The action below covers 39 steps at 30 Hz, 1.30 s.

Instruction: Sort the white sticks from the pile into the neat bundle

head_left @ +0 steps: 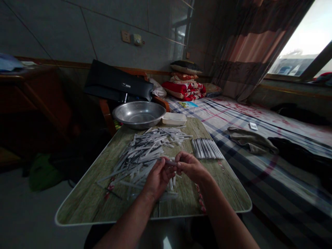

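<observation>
Over the near middle of the small folding-style table (218, 193), my left hand (158, 178) and my right hand (191, 167) meet. Between their fingertips lies a slim pen-like stick (170, 162), pinched at its left end by the left and at its right end by the right. Fingers cover much of it. Under and beyond my left hand spreads a loose pile of thin white, clear and dark tubes (145, 152), resembling pen parts. To the right of my right hand, a neat row of pale pen-like sticks with dark far ends (206, 148) lies side by side.
A wide metal basin (140, 117) and a white plastic tray (174, 119) stand at the table's far edge. Behind them leans a black flat panel (116, 83). A bed with a checked sheet (220, 124) adjoins the right side, holding clothing (251, 140) and folded bedding (184, 88).
</observation>
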Each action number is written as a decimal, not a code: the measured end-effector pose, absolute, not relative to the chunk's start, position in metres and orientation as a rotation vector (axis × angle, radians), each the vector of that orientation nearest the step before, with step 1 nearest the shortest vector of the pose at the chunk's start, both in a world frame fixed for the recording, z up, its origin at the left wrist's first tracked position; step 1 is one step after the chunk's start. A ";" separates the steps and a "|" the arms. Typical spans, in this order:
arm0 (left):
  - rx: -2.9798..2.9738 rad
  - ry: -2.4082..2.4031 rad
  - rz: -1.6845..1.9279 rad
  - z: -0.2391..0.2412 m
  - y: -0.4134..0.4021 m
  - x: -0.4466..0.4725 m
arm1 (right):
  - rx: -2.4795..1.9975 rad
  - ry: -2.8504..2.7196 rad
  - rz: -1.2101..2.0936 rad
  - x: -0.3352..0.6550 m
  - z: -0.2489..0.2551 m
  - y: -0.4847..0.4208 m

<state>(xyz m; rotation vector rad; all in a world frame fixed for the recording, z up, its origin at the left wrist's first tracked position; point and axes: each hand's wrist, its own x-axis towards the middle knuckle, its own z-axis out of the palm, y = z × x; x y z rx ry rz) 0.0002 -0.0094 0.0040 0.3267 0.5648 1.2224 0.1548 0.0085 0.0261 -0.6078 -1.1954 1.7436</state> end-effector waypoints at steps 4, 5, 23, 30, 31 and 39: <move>0.323 0.511 1.170 -0.001 -0.009 0.000 | -0.602 -1.218 1.758 0.156 0.027 0.006; 0.318 0.495 1.160 -0.002 -0.008 0.000 | -0.602 -1.220 1.759 0.156 0.027 0.007; 0.299 0.344 1.026 0.007 -0.014 -0.003 | -1.010 -1.356 1.498 0.156 0.009 0.044; 0.414 0.257 0.988 0.003 -0.017 -0.003 | -1.558 -2.146 0.530 0.130 0.025 0.107; 0.421 0.241 0.986 0.003 -0.017 -0.003 | -1.643 -2.262 0.415 0.125 0.026 0.116; 0.424 0.185 1.000 0.000 -0.016 -0.003 | -1.811 -2.359 0.275 0.097 0.015 0.162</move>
